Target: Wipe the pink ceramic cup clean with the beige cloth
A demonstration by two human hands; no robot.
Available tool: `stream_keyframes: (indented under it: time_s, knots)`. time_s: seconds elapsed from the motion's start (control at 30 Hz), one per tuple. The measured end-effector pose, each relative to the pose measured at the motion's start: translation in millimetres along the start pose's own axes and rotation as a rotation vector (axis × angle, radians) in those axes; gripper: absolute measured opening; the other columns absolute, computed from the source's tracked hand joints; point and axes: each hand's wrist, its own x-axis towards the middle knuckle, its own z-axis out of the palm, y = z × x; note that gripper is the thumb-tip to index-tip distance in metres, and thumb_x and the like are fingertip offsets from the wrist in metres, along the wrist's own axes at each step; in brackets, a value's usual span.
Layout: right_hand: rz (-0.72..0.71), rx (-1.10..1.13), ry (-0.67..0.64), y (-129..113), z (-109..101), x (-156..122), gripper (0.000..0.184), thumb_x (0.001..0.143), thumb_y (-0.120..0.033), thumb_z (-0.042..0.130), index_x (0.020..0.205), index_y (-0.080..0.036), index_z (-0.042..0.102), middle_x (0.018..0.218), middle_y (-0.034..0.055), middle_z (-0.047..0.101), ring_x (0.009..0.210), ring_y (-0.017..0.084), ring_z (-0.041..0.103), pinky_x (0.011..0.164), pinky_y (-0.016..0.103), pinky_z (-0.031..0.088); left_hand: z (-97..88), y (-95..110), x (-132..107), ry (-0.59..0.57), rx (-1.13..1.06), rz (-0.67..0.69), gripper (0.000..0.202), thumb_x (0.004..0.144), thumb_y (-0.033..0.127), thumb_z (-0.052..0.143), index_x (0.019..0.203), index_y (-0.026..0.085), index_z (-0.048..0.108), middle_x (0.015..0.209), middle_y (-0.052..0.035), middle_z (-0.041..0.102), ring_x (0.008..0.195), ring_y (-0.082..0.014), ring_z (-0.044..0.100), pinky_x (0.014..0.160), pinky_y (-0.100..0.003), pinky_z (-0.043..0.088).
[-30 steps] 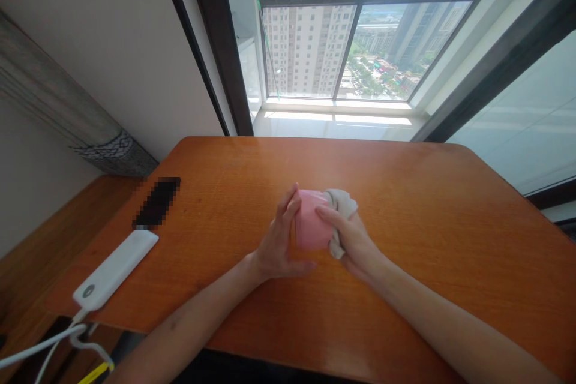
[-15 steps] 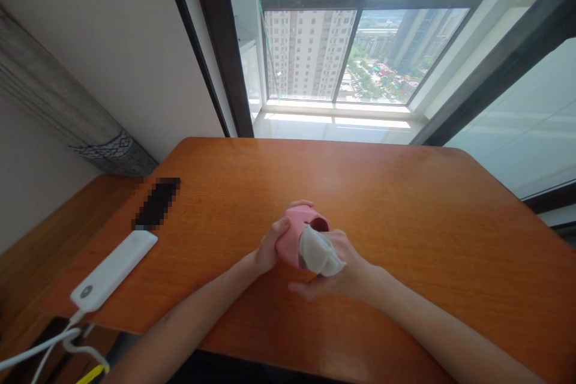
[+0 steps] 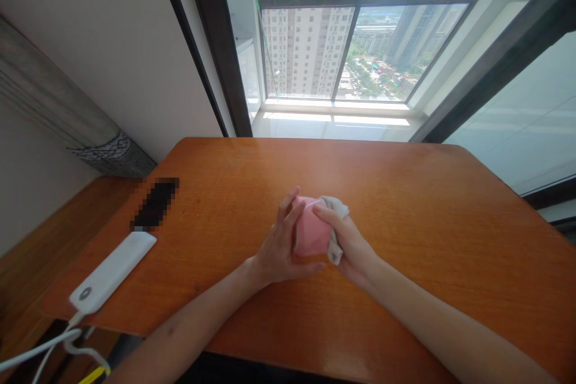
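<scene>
Two bare hands work at a pink object point(image 3: 310, 229) near the middle of an orange wooden table point(image 3: 405, 204), closer to the near edge than the far one. The left hand point(image 3: 279, 246) has its fingers point(image 3: 288, 207) spread and curled over the object's left side, with the thumb reaching beneath it toward the right hand. The right hand point(image 3: 348, 246) wraps the opposite side, its fingers pressed closely together and lying across the top. A grey-white cloth point(image 3: 334, 240) is pinched between that hand and the object, bunched along its right side. The object's pointed end tilts up and away from the person, though its long axis is hard to judge because the fingers cover much of it. Whether it touches the table cannot be told. Wood stretches well beyond the hands toward the far and right edges. To the left, well apart, lie a pixelated dark slab point(image 3: 156, 205) and a white power bank point(image 3: 112, 273), with a white cable point(image 3: 38, 351) running off the near corner.
</scene>
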Motion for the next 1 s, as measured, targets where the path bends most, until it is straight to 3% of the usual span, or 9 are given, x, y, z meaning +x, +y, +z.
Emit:
stream_keyframes:
  time_s: [0.07, 0.17, 0.37, 0.47, 0.57, 0.7, 0.8, 0.9, 1.0]
  knots:
    - [0.052, 0.05, 0.034, 2, 1, 0, 0.048, 0.077, -0.061, 0.091, 0.097, -0.023, 0.067, 0.086, -0.0009, 0.07, 0.073, 0.014, 0.063, 0.066, 0.023, 0.057, 2.6, 0, -2, 0.028, 0.035, 0.022, 0.112, 0.087, 0.055, 0.085, 0.174, 0.033, 0.018, 0.177, -0.0199, 0.022, 0.165, -0.0437, 0.026, 0.131, -0.064, 0.03]
    - [-0.12, -0.144, 0.041, 8, -2, -2, 0.043, 0.087, -0.065, 0.081, 0.095, -0.024, 0.068, 0.084, -0.0004, 0.068, 0.073, 0.016, 0.061, 0.063, 0.024, 0.054, 8.6, 7, -4, 0.102, -0.098, -0.069, 0.101, 0.09, 0.056, 0.08, 0.17, 0.034, 0.023, 0.171, -0.0183, 0.033, 0.157, -0.0418, 0.037, 0.129, -0.063, 0.033]
    - [-0.719, -0.864, -0.308, 15, -16, -4, 0.031, 0.088, -0.045, 0.078, 0.074, -0.023, 0.061, 0.063, -0.0038, 0.057, 0.054, 0.012, 0.048, 0.054, 0.027, 0.04, 12.6, 28, 9, 0.232, -0.917, -0.754, 0.068, 0.102, 0.063, 0.053, 0.152, 0.018, 0.055, 0.129, -0.0142, 0.075, 0.115, -0.0301, 0.072, 0.108, -0.046, 0.055]
    - [-1.0, -1.187, -0.404, 15, -18, -3, 0.029, 0.089, -0.04, 0.076, 0.072, -0.023, 0.06, 0.062, -0.0039, 0.058, 0.053, 0.012, 0.047, 0.053, 0.028, 0.037, 6.9, 31, 23, 0.237, -1.061, -0.993, 0.07, 0.097, 0.068, 0.055, 0.131, 0.008, 0.072, 0.109, -0.0175, 0.083, 0.1, -0.0307, 0.078, 0.098, -0.043, 0.059]
    - [-1.098, -1.352, -0.46, 13, -18, -4, 0.02, 0.097, -0.028, 0.068, 0.078, -0.022, 0.064, 0.069, -0.0011, 0.065, 0.059, 0.013, 0.055, 0.056, 0.028, 0.039, 2.0, 33, 32, 0.199, -1.113, -1.104, 0.08, 0.094, 0.076, 0.057, 0.126, 0.005, 0.075, 0.105, -0.0207, 0.084, 0.102, -0.0361, 0.08, 0.1, -0.047, 0.059]
    - [-0.78, -1.02, -0.323, 4, -14, -4, 0.023, 0.092, -0.032, 0.077, 0.076, -0.022, 0.064, 0.067, -0.0031, 0.063, 0.057, 0.012, 0.053, 0.056, 0.026, 0.041, 2.9, 31, 25, 0.216, -1.048, -0.97, 0.094, 0.095, 0.087, 0.048, 0.151, 0.013, 0.062, 0.136, -0.0203, 0.077, 0.135, -0.04, 0.069, 0.122, -0.054, 0.047]
    - [-0.375, -0.516, -0.122, -6, -7, -2, 0.03, 0.085, -0.045, 0.086, 0.088, -0.022, 0.068, 0.079, -0.0017, 0.068, 0.068, 0.014, 0.058, 0.062, 0.025, 0.051, 6.5, 20, 8, 0.178, -0.663, -0.595, 0.096, 0.094, 0.081, 0.061, 0.17, 0.027, 0.036, 0.173, -0.0158, 0.046, 0.162, -0.0383, 0.041, 0.136, -0.056, 0.027]
    - [-0.08, -0.091, -0.018, -11, 0, 1, 0.041, 0.082, -0.055, 0.088, 0.09, -0.023, 0.065, 0.081, -0.0019, 0.066, 0.07, 0.013, 0.059, 0.063, 0.023, 0.054, 10.1, 7, -6, 0.073, -0.203, -0.234, 0.119, 0.081, 0.067, 0.086, 0.174, 0.033, 0.019, 0.183, -0.0162, 0.015, 0.17, -0.0435, 0.015, 0.139, -0.063, 0.013]
    - [0.015, 0.038, 0.027, -6, 3, -1, 0.045, 0.082, -0.06, 0.087, 0.092, -0.023, 0.063, 0.082, -0.0016, 0.065, 0.071, 0.014, 0.059, 0.063, 0.023, 0.055, 14.1, 2, -11, 0.09, -0.075, -0.144, 0.114, 0.084, 0.057, 0.086, 0.172, 0.032, 0.018, 0.178, -0.0197, 0.02, 0.164, -0.0447, 0.026, 0.134, -0.067, 0.023]
